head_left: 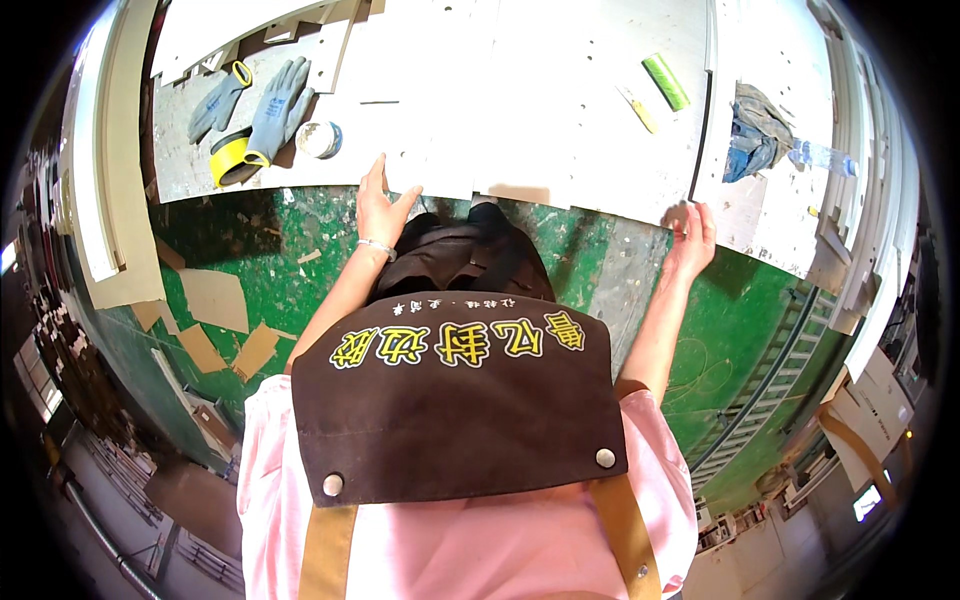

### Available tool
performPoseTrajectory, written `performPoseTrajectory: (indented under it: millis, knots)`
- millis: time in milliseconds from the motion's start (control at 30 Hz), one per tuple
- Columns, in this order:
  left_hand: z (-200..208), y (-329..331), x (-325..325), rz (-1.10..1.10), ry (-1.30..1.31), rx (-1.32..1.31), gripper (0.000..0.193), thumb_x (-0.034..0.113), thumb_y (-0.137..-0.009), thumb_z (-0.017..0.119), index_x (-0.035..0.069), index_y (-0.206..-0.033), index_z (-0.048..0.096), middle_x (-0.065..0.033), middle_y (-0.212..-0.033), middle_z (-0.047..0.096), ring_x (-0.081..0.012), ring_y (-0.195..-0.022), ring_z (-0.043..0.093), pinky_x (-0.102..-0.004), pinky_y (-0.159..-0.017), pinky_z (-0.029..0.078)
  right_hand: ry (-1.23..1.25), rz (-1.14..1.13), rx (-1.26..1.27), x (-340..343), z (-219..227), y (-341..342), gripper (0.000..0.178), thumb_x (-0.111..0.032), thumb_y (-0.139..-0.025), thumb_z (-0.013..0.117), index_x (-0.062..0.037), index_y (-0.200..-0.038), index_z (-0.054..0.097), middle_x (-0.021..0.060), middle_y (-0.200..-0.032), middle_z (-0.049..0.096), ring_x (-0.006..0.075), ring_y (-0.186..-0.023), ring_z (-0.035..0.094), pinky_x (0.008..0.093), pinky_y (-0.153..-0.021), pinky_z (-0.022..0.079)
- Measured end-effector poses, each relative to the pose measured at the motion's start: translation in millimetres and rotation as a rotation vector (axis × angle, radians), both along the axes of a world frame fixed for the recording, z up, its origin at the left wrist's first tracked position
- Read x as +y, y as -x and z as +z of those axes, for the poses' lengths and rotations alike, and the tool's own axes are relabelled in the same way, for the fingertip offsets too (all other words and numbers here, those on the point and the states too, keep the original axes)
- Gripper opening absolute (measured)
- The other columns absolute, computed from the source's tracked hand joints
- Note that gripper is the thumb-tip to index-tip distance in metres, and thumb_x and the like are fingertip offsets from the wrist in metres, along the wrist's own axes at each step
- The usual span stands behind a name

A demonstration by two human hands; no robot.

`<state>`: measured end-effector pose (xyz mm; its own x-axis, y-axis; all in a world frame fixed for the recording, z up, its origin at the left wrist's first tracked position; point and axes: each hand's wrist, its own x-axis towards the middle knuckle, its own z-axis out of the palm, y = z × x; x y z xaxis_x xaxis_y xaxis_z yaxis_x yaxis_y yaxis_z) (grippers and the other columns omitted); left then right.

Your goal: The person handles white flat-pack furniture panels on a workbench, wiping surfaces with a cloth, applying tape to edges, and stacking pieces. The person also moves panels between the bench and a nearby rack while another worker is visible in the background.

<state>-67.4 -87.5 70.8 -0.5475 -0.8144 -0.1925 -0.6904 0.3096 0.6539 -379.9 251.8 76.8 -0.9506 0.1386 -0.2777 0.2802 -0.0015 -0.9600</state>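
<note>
A large white panel (pixel 540 110) lies across the workbench in front of me. At its near edge, left of the middle, is my left hand (pixel 383 208), its index finger stretched onto the surface and its thumb apart. My right hand (pixel 690 245) is at the panel's near right corner, beside the end of a black strip (pixel 703 130); its fingers are bent and pressed together on the edge. How far the fingers reach beneath the panel is hidden. A green and white block-like piece (pixel 666 82) and a thin yellowish tool (pixel 637 110) lie on the panel.
Grey-blue gloves (pixel 278 108), a yellow tape roll (pixel 231 160) and a white tub (pixel 319 140) sit at left. A crumpled cloth (pixel 757 135) and a plastic bottle (pixel 824 158) lie right. Cardboard scraps (pixel 216 299) and a ladder (pixel 755 385) are on the green floor.
</note>
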Motion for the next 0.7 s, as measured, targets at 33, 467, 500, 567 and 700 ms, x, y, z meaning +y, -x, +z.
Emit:
performPoseTrajectory:
  millis: [33, 467, 500, 567, 700]
  knots:
    - [1, 1, 0, 0.003, -0.012, -0.001, 0.076, 0.023, -0.069, 0.078, 0.000, -0.132, 0.043, -0.0201, -0.115, 0.054, -0.0304, -0.107, 0.053, -0.0374, -0.092, 0.043, 0.018, 0.037, -0.023, -14, 0, -4, 0.033, -0.006, -0.085, 0.063, -0.0010, -0.117, 0.056, 0.0071, -0.101, 0.066, 0.0121, -0.085, 0.063, 0.0199, -0.061, 0.050]
    - [-8, -5, -20, -0.060, -0.072, 0.038, 0.045, 0.019, -0.072, 0.069, 0.002, -0.113, 0.059, -0.0215, -0.104, 0.062, -0.0360, -0.101, 0.059, -0.0416, -0.086, 0.047, 0.015, 0.847, -0.445, -216, -2, -118, 0.042, -0.026, -0.090, 0.060, 0.0020, -0.121, 0.053, 0.0085, -0.105, 0.065, 0.0139, -0.092, 0.059, 0.0260, -0.075, 0.046]
    - [4, 3, -21, -0.080, -0.137, 0.108, 0.046, 0.020, -0.071, 0.071, 0.002, -0.112, 0.059, -0.0189, -0.099, 0.064, -0.0335, -0.095, 0.061, -0.0393, -0.083, 0.048, 0.040, 0.896, -0.441, -224, -10, -126, 0.043, -0.024, -0.089, 0.061, -0.0006, -0.124, 0.051, 0.0089, -0.109, 0.063, 0.0138, -0.092, 0.060, 0.0255, -0.072, 0.046]
    - [1, 2, -19, -0.011, -0.219, 0.035, 0.040, 0.023, -0.069, 0.075, 0.002, -0.100, 0.062, -0.0118, -0.075, 0.060, -0.0250, -0.067, 0.057, -0.0340, -0.068, 0.047, 0.017, 0.941, -0.434, -243, -10, -139, 0.045, -0.021, -0.090, 0.060, -0.0019, -0.129, 0.046, 0.0060, -0.108, 0.061, 0.0102, -0.089, 0.057, 0.0240, -0.069, 0.046]
    - [13, -9, -44, -0.133, -0.862, 0.312, 0.014, 0.014, -0.086, 0.064, 0.001, -0.089, 0.060, 0.0057, -0.066, 0.052, -0.0031, -0.061, 0.043, -0.0192, -0.056, 0.037, 0.067, 0.836, -0.517, -287, 9, -156, 0.047, -0.024, -0.089, 0.061, 0.0023, -0.124, 0.046, 0.0072, -0.100, 0.061, 0.0112, -0.082, 0.056, 0.0258, -0.069, 0.046]
